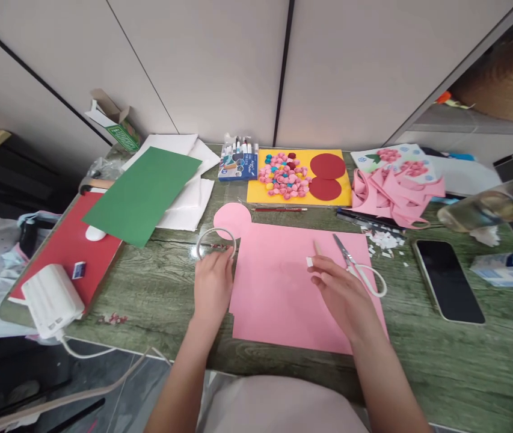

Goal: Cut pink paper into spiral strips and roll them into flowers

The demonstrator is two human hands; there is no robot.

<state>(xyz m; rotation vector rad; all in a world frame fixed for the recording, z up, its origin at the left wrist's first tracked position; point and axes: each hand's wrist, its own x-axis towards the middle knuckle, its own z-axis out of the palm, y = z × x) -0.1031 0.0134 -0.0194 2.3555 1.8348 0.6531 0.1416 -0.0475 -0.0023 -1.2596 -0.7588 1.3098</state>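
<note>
My left hand (pixel 213 279) grips a thin whitish ring (pixel 198 243), which looks like a roll of tape, standing on edge at the left side of a large pink paper sheet (pixel 278 300). Between the thumb and fingers of my right hand (pixel 344 294) is a small white piece (pixel 309 261), held over that sheet. White-handled scissors (pixel 364 270) lie beside my right hand, partly hidden by it. A pink paper circle (pixel 233 220) rests just beyond the ring. The tip of a thin wooden stick (pixel 316 246) shows near my right fingers.
Behind lie pink paper balls (pixel 285 177) and dark red circles (pixel 327 187) on yellow paper (pixel 255 193), a marker box (pixel 238 165) and pink scraps (pixel 385 195). A phone (pixel 448 281) and white bits (pixel 385 239) are right; green paper (pixel 143 195) and a white adapter (pixel 53 300) left.
</note>
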